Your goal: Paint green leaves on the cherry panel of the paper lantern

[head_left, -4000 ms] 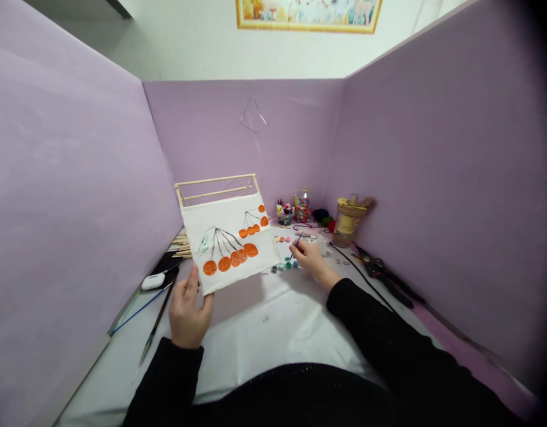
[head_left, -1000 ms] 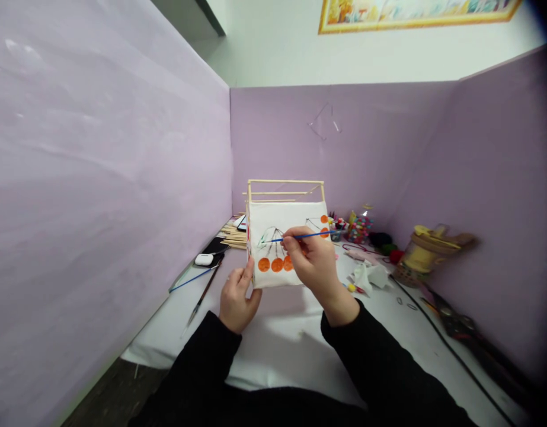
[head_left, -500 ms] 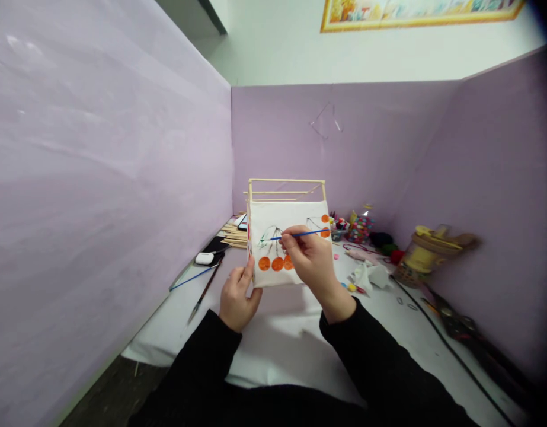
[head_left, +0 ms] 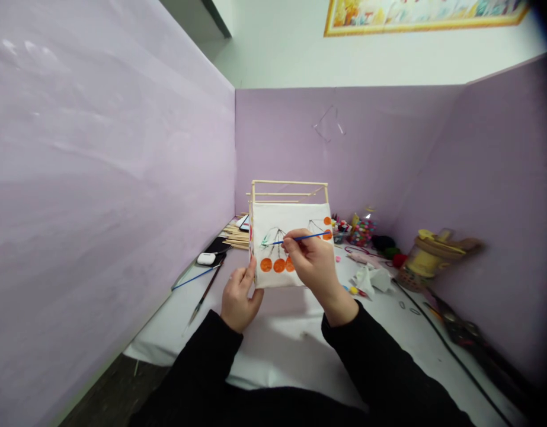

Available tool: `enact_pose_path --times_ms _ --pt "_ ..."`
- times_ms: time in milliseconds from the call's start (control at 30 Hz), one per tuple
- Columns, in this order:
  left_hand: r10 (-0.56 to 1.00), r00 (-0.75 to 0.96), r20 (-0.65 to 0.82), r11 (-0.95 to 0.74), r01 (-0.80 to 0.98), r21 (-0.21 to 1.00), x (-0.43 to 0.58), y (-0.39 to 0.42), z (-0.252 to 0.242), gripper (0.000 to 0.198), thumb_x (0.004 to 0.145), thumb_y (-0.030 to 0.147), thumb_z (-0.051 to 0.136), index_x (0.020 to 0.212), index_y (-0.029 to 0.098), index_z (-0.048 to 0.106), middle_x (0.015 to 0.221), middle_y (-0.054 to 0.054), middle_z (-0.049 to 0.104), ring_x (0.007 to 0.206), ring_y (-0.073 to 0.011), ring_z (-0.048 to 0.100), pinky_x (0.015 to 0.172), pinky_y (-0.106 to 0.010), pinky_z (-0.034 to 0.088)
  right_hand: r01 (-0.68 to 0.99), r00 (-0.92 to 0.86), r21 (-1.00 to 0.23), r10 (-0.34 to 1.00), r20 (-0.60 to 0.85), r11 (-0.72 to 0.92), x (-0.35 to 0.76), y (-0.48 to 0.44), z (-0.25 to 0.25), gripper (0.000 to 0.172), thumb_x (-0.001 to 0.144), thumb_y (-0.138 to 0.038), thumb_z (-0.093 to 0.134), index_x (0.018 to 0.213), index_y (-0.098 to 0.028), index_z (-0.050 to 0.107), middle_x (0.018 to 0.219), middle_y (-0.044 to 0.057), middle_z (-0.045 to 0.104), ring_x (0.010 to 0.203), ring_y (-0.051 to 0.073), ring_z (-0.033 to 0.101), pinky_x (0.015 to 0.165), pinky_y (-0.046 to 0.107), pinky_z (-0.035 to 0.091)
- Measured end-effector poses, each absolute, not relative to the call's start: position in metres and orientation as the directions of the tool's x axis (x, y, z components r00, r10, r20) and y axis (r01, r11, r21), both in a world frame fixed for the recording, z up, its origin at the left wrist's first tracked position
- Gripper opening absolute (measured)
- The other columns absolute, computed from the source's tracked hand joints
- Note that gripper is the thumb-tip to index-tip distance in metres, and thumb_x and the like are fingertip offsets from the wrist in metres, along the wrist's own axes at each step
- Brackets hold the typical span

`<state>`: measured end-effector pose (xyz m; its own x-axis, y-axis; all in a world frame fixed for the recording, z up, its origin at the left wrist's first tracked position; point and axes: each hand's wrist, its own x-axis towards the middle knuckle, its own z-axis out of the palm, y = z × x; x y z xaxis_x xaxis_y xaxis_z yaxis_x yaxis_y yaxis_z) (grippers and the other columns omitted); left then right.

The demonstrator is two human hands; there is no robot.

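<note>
A small box-shaped lantern (head_left: pixel 273 222) of wooden sticks with white paper sides stands lifted above the white table cover. Its front shows orange cherries on thin dark stems. My left hand (head_left: pixel 238 298) grips the lantern's lower left corner. My right hand (head_left: pixel 312 265) is closed on a thin blue paintbrush (head_left: pixel 305 238), held nearly level across the paper. The brush tip touches a green mark at the upper left of the drawing. My right hand hides part of the cherries.
Purple panels wall in three sides. On the left lie wooden sticks (head_left: pixel 236 237), a white earbud case (head_left: pixel 206 258) and two spare brushes (head_left: pixel 202 283). On the right are a bead jar (head_left: pixel 362 229), crumpled tissue (head_left: pixel 368 277), a yellow jar (head_left: pixel 422 261), a black cable and pliers (head_left: pixel 462 333).
Four seconds ago my right hand was down at the paint pots; it now holds the brush against the paper. Over the last second the hands and lantern barely shift.
</note>
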<state>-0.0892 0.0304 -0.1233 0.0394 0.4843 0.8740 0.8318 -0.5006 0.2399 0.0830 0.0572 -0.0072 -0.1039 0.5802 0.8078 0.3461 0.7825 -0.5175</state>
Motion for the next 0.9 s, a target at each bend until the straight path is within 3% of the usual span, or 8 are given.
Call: enact_pose_path --times_ms 500,733,900 --pt "0.466 0.04 0.884 -0.51 0.829 0.231 -0.0881 0.0296 -0.1215 0.072 0.08 0.013 0.054 0.147 0.024 0.029 0.092 -0.006 0.057 0.082 -0.0196 0.058 0.074 -0.032 0.052 0.421 -0.214 -0.214 0.325 0.921 0.881 0.0797 0.0496 -0.0048 0.009 0.087 -0.018 0.052 0.084 -0.019 0.061 0.074 0.002 0.068 0.064 0.013 0.063 0.061 0.022 0.049" --pt "0.461 0.043 0.887 -0.508 0.832 0.224 -0.0883 0.0296 -0.1225 0.072 0.08 0.014 0.055 0.147 0.023 0.029 0.094 -0.007 0.058 0.083 -0.0202 0.058 0.075 -0.033 0.052 0.388 -0.11 -0.341 0.41 0.905 0.856 0.0818 0.0511 -0.0061 0.011 0.087 -0.026 0.059 0.079 -0.018 0.061 0.06 -0.002 0.063 0.049 0.008 0.054 0.051 0.019 0.043" --pt "0.47 0.039 0.882 -0.516 0.823 0.238 -0.0886 0.0292 -0.1224 0.07 0.081 0.015 0.054 0.146 0.023 0.031 0.095 -0.008 0.059 0.084 -0.0201 0.058 0.075 -0.033 0.052 0.37 -0.047 -0.408 0.455 0.889 0.835 0.079 0.056 -0.0138 0.017 0.088 -0.032 0.059 0.079 -0.018 0.062 0.058 -0.002 0.06 0.049 0.009 0.052 0.05 0.02 0.042"
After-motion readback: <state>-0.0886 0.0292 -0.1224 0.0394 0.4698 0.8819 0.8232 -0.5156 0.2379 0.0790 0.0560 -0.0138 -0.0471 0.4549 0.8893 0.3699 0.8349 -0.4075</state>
